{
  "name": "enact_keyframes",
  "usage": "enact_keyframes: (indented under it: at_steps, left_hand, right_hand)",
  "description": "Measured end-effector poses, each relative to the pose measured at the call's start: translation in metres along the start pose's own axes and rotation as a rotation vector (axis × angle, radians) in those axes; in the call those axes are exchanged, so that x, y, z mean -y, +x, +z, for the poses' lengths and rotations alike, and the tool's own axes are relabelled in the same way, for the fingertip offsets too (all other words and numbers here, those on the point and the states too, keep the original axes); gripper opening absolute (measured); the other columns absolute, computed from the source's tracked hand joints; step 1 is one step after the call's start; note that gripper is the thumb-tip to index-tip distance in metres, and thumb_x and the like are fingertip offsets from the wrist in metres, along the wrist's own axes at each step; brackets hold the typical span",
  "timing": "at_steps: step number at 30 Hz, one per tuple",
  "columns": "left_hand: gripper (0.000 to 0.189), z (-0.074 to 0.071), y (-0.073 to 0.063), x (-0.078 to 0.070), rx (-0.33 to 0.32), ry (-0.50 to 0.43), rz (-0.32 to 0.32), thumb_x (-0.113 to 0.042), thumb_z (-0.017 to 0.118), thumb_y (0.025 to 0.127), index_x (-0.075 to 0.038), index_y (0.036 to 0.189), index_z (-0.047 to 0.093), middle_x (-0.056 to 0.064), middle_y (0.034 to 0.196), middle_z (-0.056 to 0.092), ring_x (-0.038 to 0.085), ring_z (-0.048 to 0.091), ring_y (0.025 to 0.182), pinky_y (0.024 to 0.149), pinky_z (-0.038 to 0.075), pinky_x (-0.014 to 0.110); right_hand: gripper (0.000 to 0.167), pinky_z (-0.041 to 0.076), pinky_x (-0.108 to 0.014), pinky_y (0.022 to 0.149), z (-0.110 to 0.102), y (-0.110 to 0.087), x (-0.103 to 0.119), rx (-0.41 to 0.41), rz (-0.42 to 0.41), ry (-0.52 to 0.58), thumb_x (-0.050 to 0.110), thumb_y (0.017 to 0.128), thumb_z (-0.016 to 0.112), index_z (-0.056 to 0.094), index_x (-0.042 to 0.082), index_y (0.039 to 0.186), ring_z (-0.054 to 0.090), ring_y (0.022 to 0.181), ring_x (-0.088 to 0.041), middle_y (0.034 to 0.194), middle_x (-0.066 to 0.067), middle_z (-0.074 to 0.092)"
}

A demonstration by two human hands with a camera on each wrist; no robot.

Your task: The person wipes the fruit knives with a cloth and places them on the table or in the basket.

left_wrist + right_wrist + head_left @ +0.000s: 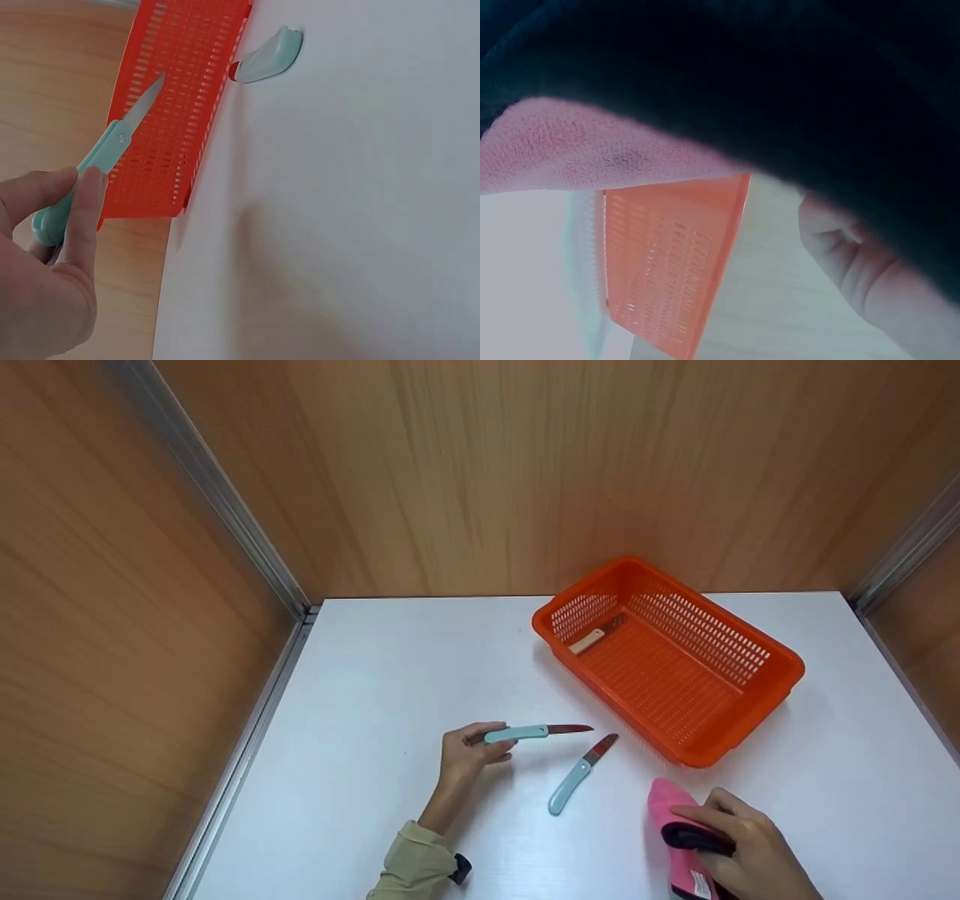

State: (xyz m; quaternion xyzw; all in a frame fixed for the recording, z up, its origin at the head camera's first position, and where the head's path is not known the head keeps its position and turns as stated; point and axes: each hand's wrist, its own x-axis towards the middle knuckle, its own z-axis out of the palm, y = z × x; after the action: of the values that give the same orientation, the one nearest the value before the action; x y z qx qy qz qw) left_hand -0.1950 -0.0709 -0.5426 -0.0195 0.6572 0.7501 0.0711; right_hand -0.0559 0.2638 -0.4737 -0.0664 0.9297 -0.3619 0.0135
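Observation:
My left hand [466, 761] pinches the light-blue handle of a folding knife [517, 733] between thumb and fingers. The knife's blade is out and points right; in the left wrist view the raised knife [105, 154] shows against the basket. Just beyond its tip, a second light-blue folding knife [573, 786] lies unfolded on the table. My right hand [750, 840] grips a folded pink cloth [671, 802] with dark edging and a white tag. Close to the right wrist camera, the cloth [592, 146] covers much of that view and hides part of the hand.
An orange perforated basket [664, 690] stands at the back right of the white table [360, 682]. Inside it, near the left end, lies a knife with a pale handle [587, 641]. Wood-grain panels [480, 472] rise behind the table and at both sides.

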Motion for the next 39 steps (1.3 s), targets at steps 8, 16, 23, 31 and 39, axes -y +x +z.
enact_keyframes:
  at_steps: [8, 16, 23, 31, 39]
  left_hand:
    - [0.033, 0.003, -0.017, -0.006, 0.006, -0.007, 0.043, -0.001, 0.077, 0.076, 0.008, 0.106, 0.067, 0.021, 0.102, 0.067, 0.029, 0.069, 0.083, 0.071, 0.059, 0.038]
    - [0.031, 0.011, -0.037, -0.016, 0.039, -0.038, 0.054, 0.000, 0.078, 0.075, 0.004, 0.105, 0.069, 0.021, 0.104, 0.067, 0.033, 0.068, 0.087, 0.074, 0.059, 0.040]
    - [0.033, 0.019, -0.049, -0.024, 0.084, -0.050, 0.080, -0.001, 0.078, 0.074, 0.004, 0.105, 0.069, 0.020, 0.104, 0.068, 0.031, 0.069, 0.085, 0.075, 0.059, 0.040]
    - [0.031, 0.024, -0.060, -0.030, 0.118, -0.039, 0.095, 0.000, 0.079, 0.074, 0.001, 0.103, 0.070, 0.017, 0.101, 0.069, 0.036, 0.068, 0.084, 0.074, 0.059, 0.040]
    - [0.030, 0.029, -0.070, -0.037, 0.168, -0.039, 0.150, -0.001, 0.079, 0.073, 0.001, 0.102, 0.071, 0.015, 0.100, 0.070, 0.032, 0.069, 0.082, 0.072, 0.059, 0.041]
  right_hand:
    - [0.057, 0.054, -0.015, 0.068, 0.003, 0.003, 0.003, -0.167, -0.058, 0.042, -0.016, 0.058, 0.074, 0.074, 0.025, 0.098, 0.052, 0.073, -0.007, 0.077, 0.014, 0.047]
    - [0.055, 0.049, -0.015, 0.053, 0.001, 0.009, 0.012, -0.285, -0.134, 0.102, -0.020, 0.056, 0.074, 0.074, 0.014, 0.099, 0.050, 0.064, -0.008, 0.076, 0.011, 0.050]
    - [0.053, 0.054, -0.013, 0.066, -0.005, 0.014, 0.028, -0.336, -0.072, 0.099, -0.020, 0.059, 0.075, 0.074, 0.012, 0.102, 0.058, 0.072, -0.009, 0.080, 0.009, 0.055]
    - [0.047, 0.053, -0.013, 0.056, -0.013, 0.021, 0.041, -0.415, -0.130, 0.091, -0.021, 0.059, 0.073, 0.074, 0.007, 0.097, 0.052, 0.064, -0.009, 0.074, 0.008, 0.050]
    - [0.049, 0.053, -0.011, 0.059, -0.016, 0.026, 0.060, -0.443, -0.186, 0.105, -0.022, 0.057, 0.073, 0.075, 0.007, 0.097, 0.052, 0.066, -0.009, 0.075, 0.008, 0.051]
